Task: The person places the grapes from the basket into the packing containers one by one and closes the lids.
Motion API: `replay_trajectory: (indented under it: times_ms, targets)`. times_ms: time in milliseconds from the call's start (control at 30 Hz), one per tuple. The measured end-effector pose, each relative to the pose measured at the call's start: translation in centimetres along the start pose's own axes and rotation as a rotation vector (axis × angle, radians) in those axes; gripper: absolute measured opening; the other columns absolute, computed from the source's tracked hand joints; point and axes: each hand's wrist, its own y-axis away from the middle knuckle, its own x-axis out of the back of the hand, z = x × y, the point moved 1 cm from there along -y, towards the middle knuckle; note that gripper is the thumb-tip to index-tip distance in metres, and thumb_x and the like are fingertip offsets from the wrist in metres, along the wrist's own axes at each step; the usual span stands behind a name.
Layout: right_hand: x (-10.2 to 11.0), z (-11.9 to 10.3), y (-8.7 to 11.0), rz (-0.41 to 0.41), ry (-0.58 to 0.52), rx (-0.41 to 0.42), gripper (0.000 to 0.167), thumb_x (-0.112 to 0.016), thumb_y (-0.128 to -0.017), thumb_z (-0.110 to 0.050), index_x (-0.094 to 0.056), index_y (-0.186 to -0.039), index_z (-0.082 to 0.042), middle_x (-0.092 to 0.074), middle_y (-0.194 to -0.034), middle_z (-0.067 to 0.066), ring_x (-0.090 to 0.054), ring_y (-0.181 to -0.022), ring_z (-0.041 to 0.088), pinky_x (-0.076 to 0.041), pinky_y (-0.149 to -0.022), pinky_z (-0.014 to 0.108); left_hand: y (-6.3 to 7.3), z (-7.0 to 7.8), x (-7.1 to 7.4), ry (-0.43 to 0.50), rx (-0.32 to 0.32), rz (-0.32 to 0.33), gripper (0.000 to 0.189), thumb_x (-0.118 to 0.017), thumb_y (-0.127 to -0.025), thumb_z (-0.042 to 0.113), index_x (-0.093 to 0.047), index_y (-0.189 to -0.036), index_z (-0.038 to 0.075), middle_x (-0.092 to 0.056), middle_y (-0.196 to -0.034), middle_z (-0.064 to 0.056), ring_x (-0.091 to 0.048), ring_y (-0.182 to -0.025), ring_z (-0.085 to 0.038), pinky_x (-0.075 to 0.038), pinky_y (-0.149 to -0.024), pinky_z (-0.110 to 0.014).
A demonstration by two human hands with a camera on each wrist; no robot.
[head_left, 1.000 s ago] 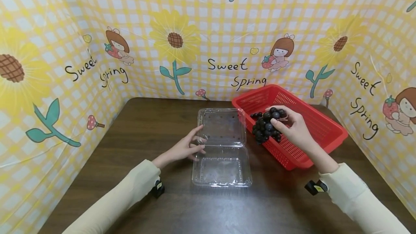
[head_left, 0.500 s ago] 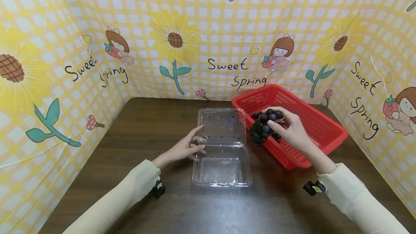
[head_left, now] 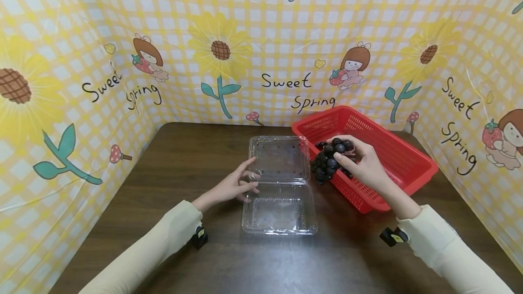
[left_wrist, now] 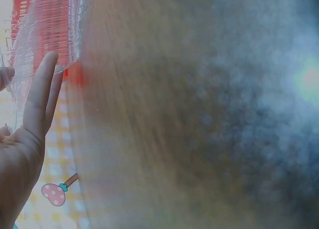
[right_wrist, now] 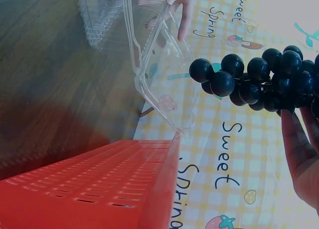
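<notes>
A bunch of dark grapes (head_left: 325, 165) hangs from my right hand (head_left: 365, 162), which pinches it near its top between thumb and fingers. In the head view the bunch overlaps the left rim of the red basket (head_left: 398, 149); the right wrist view shows the grapes (right_wrist: 249, 82) higher than that rim. My left hand (head_left: 234, 186) lies at the left side of a clear plastic clamshell box (head_left: 279, 228), fingers spread and fairly straight along its hinge side. The box stands open, lid (head_left: 279, 160) folded back away from me, and nothing shows inside it.
The red basket stands at the back right of the dark wooden table (head_left: 180, 158), angled beside the box. A yellow checked cloth (head_left: 261, 49) with printed flowers hangs round the back and both sides of the table.
My right hand has shifted slightly left with the grapes, bringing them closer to the clear box. The left hand, box and basket have stayed in place.
</notes>
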Motion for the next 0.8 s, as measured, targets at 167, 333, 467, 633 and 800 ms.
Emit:
replay_trajectory:
  times_ms: [167,333,467,633,800]
  targets:
    - [0.0,-0.1,0.0,-0.009,-0.007,0.006,0.034,-0.059,-0.086,0.001,-0.057,-0.119,-0.006,-0.061,-0.109,-0.012,-0.057,-0.097,0.007,-0.053,-0.08,0.02,0.0,0.0,0.0,-0.002,-0.001,-0.002,0.077,-0.054,-0.094,0.013,-0.003,-0.149,0.03,-0.045,-0.13,-0.021,-0.063,-0.097,-0.037,-0.058,-0.064,-0.046]
    - [-0.1,-0.1,-0.1,-0.012,-0.012,0.01,0.033,-0.059,-0.086,0.0,-0.057,-0.118,-0.006,-0.061,-0.109,-0.01,-0.057,-0.098,0.008,-0.053,-0.081,0.021,0.0,0.1,0.0,0.002,-0.004,-0.003,0.077,-0.054,-0.094,0.013,-0.003,-0.149,0.03,-0.045,-0.13,-0.022,-0.062,-0.097,-0.039,-0.058,-0.064,-0.046]
    - [-0.3,-0.2,-0.2,-0.022,-0.016,0.005,0.034,-0.059,-0.085,0.002,-0.057,-0.118,-0.006,-0.062,-0.11,-0.002,-0.057,-0.097,0.008,-0.052,-0.081,0.022,0.0,0.1,0.0,0.004,0.0,-0.002,0.077,-0.054,-0.094,0.012,-0.003,-0.149,0.03,-0.045,-0.13,-0.022,-0.062,-0.097,-0.039,-0.058,-0.064,-0.046]
    - [-0.7,-1.5,-0.3,-0.032,-0.006,-0.011,0.034,-0.059,-0.084,0.005,-0.057,-0.118,-0.003,-0.062,-0.11,0.011,-0.055,-0.097,0.005,-0.051,-0.081,0.022,0.0,0.1,0.0,0.004,0.005,0.002,0.077,-0.055,-0.094,0.012,-0.004,-0.149,0.03,-0.045,-0.13,-0.021,-0.063,-0.097,-0.038,-0.058,-0.064,-0.046]
    - [-1.1,-3.4,-0.3,-0.039,0.007,-0.022,0.031,-0.058,-0.085,0.005,-0.056,-0.115,0.003,-0.061,-0.108,0.015,-0.054,-0.096,0.002,-0.05,-0.08,0.022,-0.1,0.0,0.0,-0.007,0.006,0.007,0.077,-0.055,-0.094,0.012,-0.004,-0.149,0.031,-0.046,-0.13,-0.021,-0.063,-0.096,-0.036,-0.058,-0.063,-0.046]
